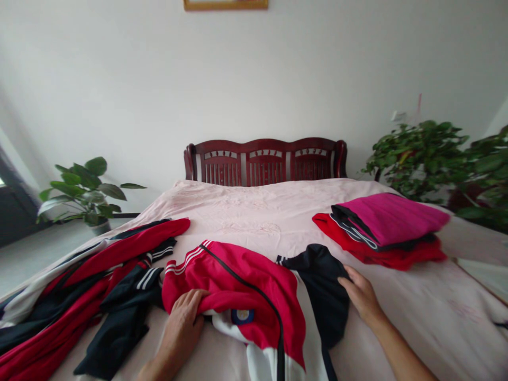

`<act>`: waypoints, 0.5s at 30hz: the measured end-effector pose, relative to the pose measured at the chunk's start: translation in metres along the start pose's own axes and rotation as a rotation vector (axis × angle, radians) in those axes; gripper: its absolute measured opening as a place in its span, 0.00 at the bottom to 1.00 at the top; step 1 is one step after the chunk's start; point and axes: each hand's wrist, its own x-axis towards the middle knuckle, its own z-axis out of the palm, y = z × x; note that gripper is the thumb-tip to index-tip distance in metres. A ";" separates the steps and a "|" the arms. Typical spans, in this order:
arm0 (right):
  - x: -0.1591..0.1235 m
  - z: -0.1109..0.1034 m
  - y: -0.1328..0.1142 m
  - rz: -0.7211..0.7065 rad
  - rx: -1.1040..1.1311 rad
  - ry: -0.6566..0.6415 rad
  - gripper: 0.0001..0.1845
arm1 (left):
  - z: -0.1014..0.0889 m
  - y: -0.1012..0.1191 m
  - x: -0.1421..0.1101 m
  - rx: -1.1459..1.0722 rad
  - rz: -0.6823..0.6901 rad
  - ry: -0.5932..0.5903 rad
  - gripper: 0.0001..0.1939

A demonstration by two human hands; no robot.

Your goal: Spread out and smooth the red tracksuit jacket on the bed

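A red, white and navy zip jacket [254, 275] lies spread on the bed before me, with white stripes at its collar and a blue round-crested badge on the chest. My left hand [183, 324] is closed on the red fabric near the collar, at the left side, its fingers over a fold. At the right, my right hand [360, 292] pinches the outer edge of the bent navy sleeve [323, 296]. The other navy sleeve [123, 323] stretches out to the left, partly beside other clothes. The jacket's lower end runs out of view.
Loose red, navy and white clothes [67, 296] are heaped at the left. Folded garments [389, 225], magenta on top and red below, are stacked at the right on the pink bedsheet [246, 211]. Behind stand a dark-red wooden headboard [265, 164] and potted plants [87, 190] on either side.
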 end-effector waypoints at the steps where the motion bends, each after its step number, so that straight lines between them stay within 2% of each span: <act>1: 0.000 0.000 0.001 -0.002 0.000 -0.003 0.28 | 0.000 0.000 0.000 0.000 -0.001 0.002 0.26; 15: -0.002 0.000 -0.004 0.013 0.011 0.027 0.26 | 0.000 0.000 0.000 0.011 0.009 0.001 0.26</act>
